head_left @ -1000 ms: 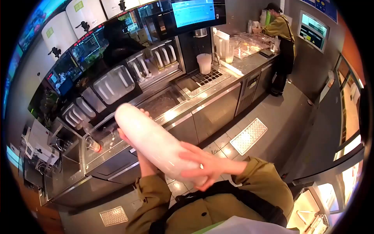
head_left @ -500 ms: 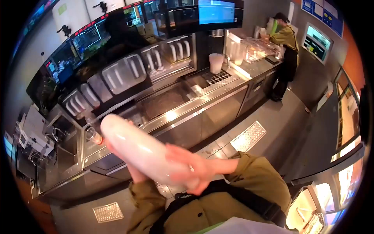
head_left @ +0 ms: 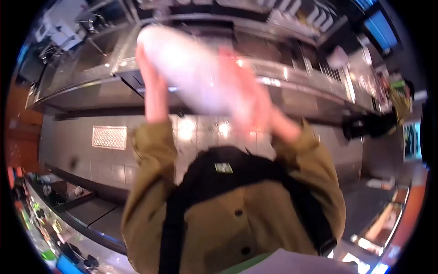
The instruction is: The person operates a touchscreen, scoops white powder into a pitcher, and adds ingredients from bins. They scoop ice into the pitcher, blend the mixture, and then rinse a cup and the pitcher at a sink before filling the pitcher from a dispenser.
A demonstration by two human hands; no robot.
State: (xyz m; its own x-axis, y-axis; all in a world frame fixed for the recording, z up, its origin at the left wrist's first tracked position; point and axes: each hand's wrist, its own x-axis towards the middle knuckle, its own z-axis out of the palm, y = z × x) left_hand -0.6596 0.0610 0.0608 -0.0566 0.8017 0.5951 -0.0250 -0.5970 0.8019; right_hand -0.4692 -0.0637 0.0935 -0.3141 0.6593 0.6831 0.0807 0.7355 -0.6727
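Observation:
A large white cylindrical container (head_left: 187, 68), blurred by motion, is held tilted in front of my chest between both hands. My left hand (head_left: 147, 64) is against its upper left end, with the fingers mostly hidden behind it. My right hand (head_left: 251, 96) is wrapped round its lower right end, and its fingers are smeared. What the container holds cannot be made out. Beyond it runs a steel counter (head_left: 292, 75).
A person (head_left: 378, 121) in dark clothes stands at the counter's far right. A white machine (head_left: 61, 25) is at the upper left. A metal floor grate (head_left: 109, 137) lies on the tiles. Another counter (head_left: 109, 235) with many items is at the lower left.
The view has tipped downward and turned, so the counter now sits higher and more of the floor shows. Both hands still hold the white container, which appears higher in view.

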